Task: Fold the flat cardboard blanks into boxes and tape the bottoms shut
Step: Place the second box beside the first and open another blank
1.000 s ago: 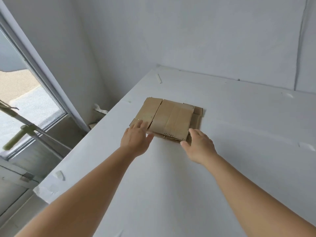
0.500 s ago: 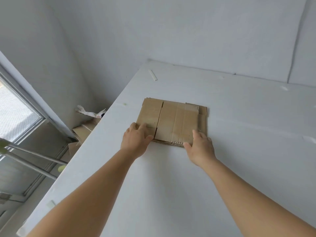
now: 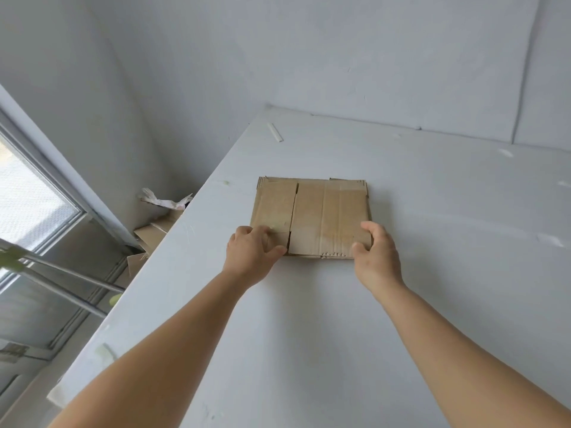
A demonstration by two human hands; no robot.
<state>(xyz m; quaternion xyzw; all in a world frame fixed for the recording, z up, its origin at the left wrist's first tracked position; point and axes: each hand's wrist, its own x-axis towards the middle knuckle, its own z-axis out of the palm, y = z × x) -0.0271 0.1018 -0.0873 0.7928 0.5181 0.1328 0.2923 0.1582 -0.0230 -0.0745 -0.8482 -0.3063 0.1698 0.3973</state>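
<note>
A flat brown cardboard blank (image 3: pixel 321 211) lies on the white table (image 3: pixel 309 335), seemingly on top of other blanks whose edges peek out beneath. My left hand (image 3: pixel 251 254) grips its near left corner, fingers curled over the top and thumb at the near edge. At the near right corner my right hand (image 3: pixel 375 253) holds the blank the same way, fingers on top and thumb along the near edge. No tape shows anywhere in the head view.
A short white stick (image 3: pixel 275 131) lies near the table's far left corner. Past the left table edge, cardboard scraps and crumpled paper (image 3: pixel 160 220) pile on the floor by a window and metal rails (image 3: pixel 61 273). White walls close the table's far side.
Both hands have slid further onto the blank's near corners and curled round them. The blank now sits squarer to me, and the view has shifted right, away from the window.
</note>
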